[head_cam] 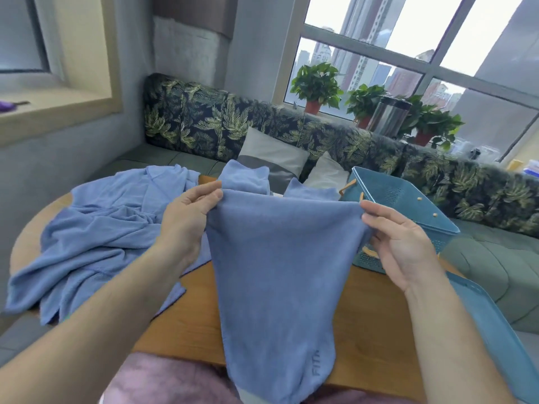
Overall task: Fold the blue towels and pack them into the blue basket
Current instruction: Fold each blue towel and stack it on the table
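Grip: left hand [186, 217] and right hand [399, 237] fingers pinch the soft blue terry towel's [277, 272] top corners.
Risk: a loose pinch probably drops a corner, skewing the fold.

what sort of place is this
Probably a sitting corner in a high-rise flat: a leaf-print upholstered bench sofa runs below a large grid-paned window, potted green plants line it with tower blocks outside, and a round wooden table sits in front.
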Tool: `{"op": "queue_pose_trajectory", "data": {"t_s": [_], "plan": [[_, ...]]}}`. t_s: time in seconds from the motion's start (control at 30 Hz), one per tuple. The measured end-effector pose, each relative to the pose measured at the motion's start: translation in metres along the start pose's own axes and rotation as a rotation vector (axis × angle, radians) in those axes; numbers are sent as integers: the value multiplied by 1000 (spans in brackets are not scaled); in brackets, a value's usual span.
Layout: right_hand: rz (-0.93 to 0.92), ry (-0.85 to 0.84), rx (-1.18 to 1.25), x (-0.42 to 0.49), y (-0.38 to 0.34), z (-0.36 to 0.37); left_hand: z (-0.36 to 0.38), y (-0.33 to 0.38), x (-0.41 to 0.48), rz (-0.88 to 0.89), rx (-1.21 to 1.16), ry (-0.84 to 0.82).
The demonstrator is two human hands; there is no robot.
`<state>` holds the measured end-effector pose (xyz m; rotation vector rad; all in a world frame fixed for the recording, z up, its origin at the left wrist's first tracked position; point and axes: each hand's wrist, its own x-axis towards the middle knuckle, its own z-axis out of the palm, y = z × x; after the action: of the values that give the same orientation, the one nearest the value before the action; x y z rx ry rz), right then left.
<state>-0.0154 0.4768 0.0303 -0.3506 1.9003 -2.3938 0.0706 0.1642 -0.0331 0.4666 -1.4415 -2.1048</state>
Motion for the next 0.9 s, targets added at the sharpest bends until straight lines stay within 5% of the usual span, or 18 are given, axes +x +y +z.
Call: {"op": "queue_pose_trajectory", "data": {"t_s": [0.23,0.5,0.73,0.9], "plan": [[-64,-61,37,16,-61,10,44,92,30,125,10,-124],[-188,110,-35,33,-103,8,74,151,33,170,207,-179],[143,-115,-73,32,-115,6,76,156,49,303,517,-107],[89,-58,12,32,-109,3,73,146,50,312,782,-144]]}}
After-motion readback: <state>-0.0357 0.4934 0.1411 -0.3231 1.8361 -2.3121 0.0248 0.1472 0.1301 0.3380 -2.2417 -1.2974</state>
